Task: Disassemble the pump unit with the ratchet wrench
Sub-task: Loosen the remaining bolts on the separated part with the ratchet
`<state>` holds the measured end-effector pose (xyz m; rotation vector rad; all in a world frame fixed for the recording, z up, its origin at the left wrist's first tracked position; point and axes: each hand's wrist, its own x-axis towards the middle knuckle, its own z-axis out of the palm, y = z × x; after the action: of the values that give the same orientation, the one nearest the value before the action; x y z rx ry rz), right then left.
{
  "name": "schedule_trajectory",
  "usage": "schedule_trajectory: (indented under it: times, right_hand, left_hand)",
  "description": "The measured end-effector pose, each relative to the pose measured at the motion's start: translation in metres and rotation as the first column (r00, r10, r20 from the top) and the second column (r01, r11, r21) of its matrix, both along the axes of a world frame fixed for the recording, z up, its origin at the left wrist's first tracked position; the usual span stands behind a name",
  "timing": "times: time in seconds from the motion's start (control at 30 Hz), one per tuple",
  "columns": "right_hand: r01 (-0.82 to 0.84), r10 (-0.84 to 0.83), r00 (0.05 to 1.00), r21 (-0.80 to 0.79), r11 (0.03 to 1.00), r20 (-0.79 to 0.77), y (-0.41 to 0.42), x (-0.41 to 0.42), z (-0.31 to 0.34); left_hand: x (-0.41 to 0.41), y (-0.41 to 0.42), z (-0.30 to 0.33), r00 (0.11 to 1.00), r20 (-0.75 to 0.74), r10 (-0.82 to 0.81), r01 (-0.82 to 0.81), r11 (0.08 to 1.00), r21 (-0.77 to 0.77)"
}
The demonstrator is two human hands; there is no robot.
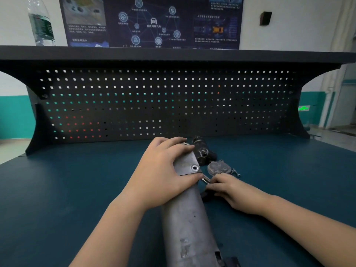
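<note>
A long grey cast-metal pump unit lies on the dark teal counter, running from the near edge, about midway along it, up toward the counter's middle. Its far end carries a flat grey flange with 1 round bolt hole in plain sight.

The left hand lies over that flange end with fingers curled round its far side and the thumb pressed against the near corner, gripping the pump unit. The right hand rests low on the counter just right of the pump unit, fingertips pinching the slim shiny metal ratchet wrench, whose tip meets the flange beside the left thumb (most of the tool is hidden under the fingers).

Just beyond the flange, toward the back edge, sits a dark, grimy cast-metal part. Right of it and just beyond the right hand lies a round grey metal cover, with small loose silver bolts touching its right side.

A black perforated panel stands along the back edge of the counter, topped by a dark shelf that holds a clear plastic water bottle with a green label at its left end. A dark blue poster hangs on the wall behind.
</note>
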<state>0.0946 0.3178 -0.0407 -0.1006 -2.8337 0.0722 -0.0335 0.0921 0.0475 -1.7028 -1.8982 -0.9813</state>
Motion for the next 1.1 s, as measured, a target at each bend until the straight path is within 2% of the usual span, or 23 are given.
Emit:
schedule_trajectory:
  times: [0.27,0.47,0.5,0.57,0.63,0.67,0.73,0.8,0.87,0.93,1.03,1.1]
  right_hand:
    - [0.097,-0.097,0.995,0.014,0.995,-0.038,0.013,-0.006,0.002]
    - [0.137,-0.143,0.99,-0.238,0.962,-0.006,0.012,0.008,0.002]
    - [0.152,-0.176,0.982,-0.272,0.95,-0.065,0.006,0.008,0.006]
    - [0.123,-0.264,0.908,-0.397,0.91,-0.325,-0.016,0.006,0.021]
    - [-0.055,-0.31,0.77,-0.543,0.838,-0.557,-0.051,0.001,0.048]
    - [-0.149,-0.282,0.756,-0.576,0.804,-0.59,-0.069,-0.001,0.062]
    - [-0.174,-0.123,0.849,-0.491,0.853,-0.514,-0.1,-0.005,0.083]
    - [-0.096,-0.002,0.954,-0.31,0.946,-0.3,-0.113,-0.011,0.092]
    - [-0.088,0.033,0.981,-0.279,0.956,-0.193,-0.115,-0.013,0.099]
    - [-0.102,0.05,0.982,-0.297,0.95,-0.18,-0.111,-0.013,0.103]
    - [-0.113,0.066,0.981,-0.26,0.959,-0.185,-0.108,-0.013,0.107]
    - [-0.114,0.071,0.975,-0.201,0.973,-0.21,-0.105,-0.015,0.11]
  left_hand:
    - [0.0,0.0,0.0,1.0,-0.019,0.005,-0.005,1.0,0.01]
    - [-0.001,0.002,-0.001,1.0,-0.03,0.007,-0.006,1.0,0.016]
    - [-0.001,0.002,-0.001,0.999,-0.037,0.002,-0.001,1.0,0.014]
    - [-0.004,0.001,0.0,0.999,-0.033,-0.036,0.036,0.999,-0.01]
    - [-0.007,0.0,0.0,0.99,0.069,-0.126,0.127,0.992,-0.016]
    - [-0.008,0.0,0.0,0.975,0.129,-0.179,0.181,0.984,0.001]
    - [-0.009,-0.001,-0.003,0.951,0.161,-0.263,0.257,0.965,0.056]
    - [-0.012,-0.001,-0.006,0.935,0.174,-0.31,0.296,0.95,0.104]
    - [-0.016,0.0,-0.007,0.929,0.191,-0.318,0.294,0.945,0.141]
    - [-0.022,-0.001,-0.009,0.921,0.251,-0.299,0.273,0.953,0.133]
    - [-0.027,-0.008,-0.011,0.819,0.487,-0.303,0.313,0.948,0.062]
    - [-0.027,-0.01,-0.013,0.78,0.548,-0.302,0.334,0.942,0.042]
